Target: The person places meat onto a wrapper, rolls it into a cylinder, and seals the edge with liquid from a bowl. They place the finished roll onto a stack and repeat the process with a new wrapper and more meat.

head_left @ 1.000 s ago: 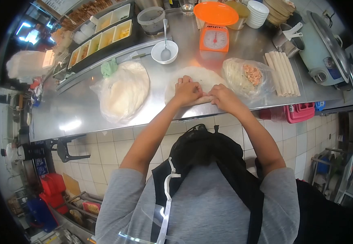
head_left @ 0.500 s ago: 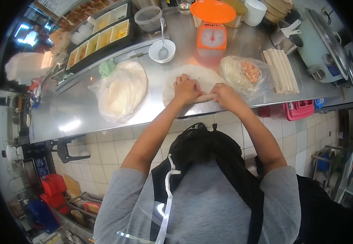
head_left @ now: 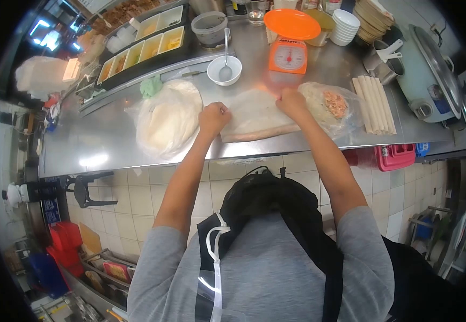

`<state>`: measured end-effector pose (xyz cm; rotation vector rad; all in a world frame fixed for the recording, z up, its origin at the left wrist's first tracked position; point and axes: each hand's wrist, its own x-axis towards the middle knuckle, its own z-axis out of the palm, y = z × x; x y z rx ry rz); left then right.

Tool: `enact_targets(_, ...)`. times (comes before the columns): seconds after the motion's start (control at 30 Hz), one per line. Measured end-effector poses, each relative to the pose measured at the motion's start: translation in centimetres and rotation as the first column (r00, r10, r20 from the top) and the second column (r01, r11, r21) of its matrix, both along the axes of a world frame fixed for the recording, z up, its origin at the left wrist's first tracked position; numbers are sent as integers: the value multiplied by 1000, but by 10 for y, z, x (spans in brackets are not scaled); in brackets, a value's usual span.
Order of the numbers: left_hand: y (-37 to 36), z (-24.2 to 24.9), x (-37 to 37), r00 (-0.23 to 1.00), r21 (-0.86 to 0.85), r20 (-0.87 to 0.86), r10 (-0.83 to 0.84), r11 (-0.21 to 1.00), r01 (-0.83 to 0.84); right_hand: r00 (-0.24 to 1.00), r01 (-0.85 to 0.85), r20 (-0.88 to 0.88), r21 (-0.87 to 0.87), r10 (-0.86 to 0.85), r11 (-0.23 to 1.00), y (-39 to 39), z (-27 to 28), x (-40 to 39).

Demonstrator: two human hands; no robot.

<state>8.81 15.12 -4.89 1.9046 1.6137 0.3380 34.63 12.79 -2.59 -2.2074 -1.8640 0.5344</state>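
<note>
In front of me a thin round spring roll wrapper [head_left: 254, 110] lies on the steel counter, with a long rolled strip [head_left: 260, 134] along its near edge. My left hand [head_left: 215, 118] is closed at the wrapper's left edge, fingers curled. At the right edge my right hand [head_left: 293, 103] pinches the wrapper, its fingertips partly hidden. To the left lies a stack of pale wrappers [head_left: 168, 118] in clear plastic. On the right, a clear plastic bag [head_left: 319, 112] has pinkish minced filling [head_left: 335, 103] on it. Several finished rolls [head_left: 373, 104] lie side by side beyond it.
A white bowl with a spoon [head_left: 225, 71] and an orange scale [head_left: 288, 55] stand behind the wrapper. Further back are a black tray of ingredients [head_left: 142, 51] and stacked white bowls [head_left: 344, 27]. A cooker [head_left: 429, 80] stands at the right.
My hands have moved apart from the rolled strip to the wrapper's two sides, the left one leftward, the right one further back. The wrapper's sides now look straighter.
</note>
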Motion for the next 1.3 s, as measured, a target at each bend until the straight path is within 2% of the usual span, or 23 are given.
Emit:
enact_targets(0.07, -3, -10, -5, 999, 341, -39, 2, 940, 11, 1000, 0, 26, -16, 0, 1000, -3, 2, -7)
enact_targets(0.1, -5, -6, -6, 999, 343, -38, 11, 939, 3, 998, 10, -55, 92, -5, 996, -8, 2, -8)
enact_targets(0.13, -8, 4, -5, 991, 437, 112, -73, 899, 17, 991, 30, -136, 197, -3, 980, -14, 4, -10)
enact_targets(0.17, -13, 13, -4, 953, 526, 250, -170, 850, 14, 991, 22, -135, 197, 5, 980, -23, 6, -9)
enact_targets(0.2, -19, 22, -3, 954, 524, 252, -161, 852, 5, 943, -204, -227, 189, 244, 961, -36, 15, -8)
enact_targets(0.23, -26, 30, -2, 918, 267, 300, -260, 947, 180, 830, -414, -317, 202, 460, 887, -46, 20, -9)
enact_targets(0.27, -33, 36, -1, 865, -4, 374, -335, 932, 363, 828, -417, -319, 199, 461, 887, -53, 18, -13)
enact_targets(0.3, -41, 38, 1, 866, -8, 375, -331, 933, 360, 793, -488, -319, 177, 519, 855, -60, 15, -15)
enact_targets(0.37, -56, 40, 7, 835, 48, 51, -547, 837, 545, 755, -556, -319, 155, 574, 817, -67, 8, -19)
enact_targets(0.43, -64, 44, 10, 852, 58, 13, -523, 851, 522, 784, -543, -207, 229, 585, 808, -67, 2, -23)
enact_targets(0.5, -65, 41, 11, 864, 24, -18, -503, 864, 504, 800, -528, -201, 211, 565, 823, -69, -1, -26)
enact_targets(0.63, -61, 39, 7, 856, -25, 2, -517, 856, 517, 818, -505, -206, 190, 537, 842, -72, 2, -27)
enact_targets(0.7, -53, 27, 6, 828, -6, 116, -549, 833, 554, 813, -505, -221, 194, 539, 841, -72, 4, -27)
enact_targets(0.73, -47, 26, 8, 828, -7, 116, -549, 833, 553, 809, -503, -236, 199, 539, 841, -72, 4, -26)
enact_targets(0.8, -38, 25, 14, 865, 10, 265, -426, 898, 439, 809, -500, -240, 200, 537, 843, -73, 2, -26)
enact_targets(0.83, -37, 25, 16, 867, 6, 266, -422, 900, 436, 808, -499, -244, 202, 536, 843, -73, 1, -27)
enact_targets(0.9, -37, 25, 19, 859, -107, 251, -446, 869, 482, 823, -478, -244, 188, 512, 858, -77, 1, -30)
enact_targets(1.07, -39, 27, 17, 878, -133, 241, -413, 882, 452, 851, -450, -217, 168, 478, 877, -78, 9, -38)
enact_targets(1.13, -38, 24, 14, 875, -151, 248, -416, 876, 459, 822, -463, -197, 313, 534, 829, -78, 2, -45)
enact_targets(1.3, -38, 20, 9, 861, -150, 299, -412, 871, 468, 835, -456, -205, 259, 510, 851, -78, -9, -51)
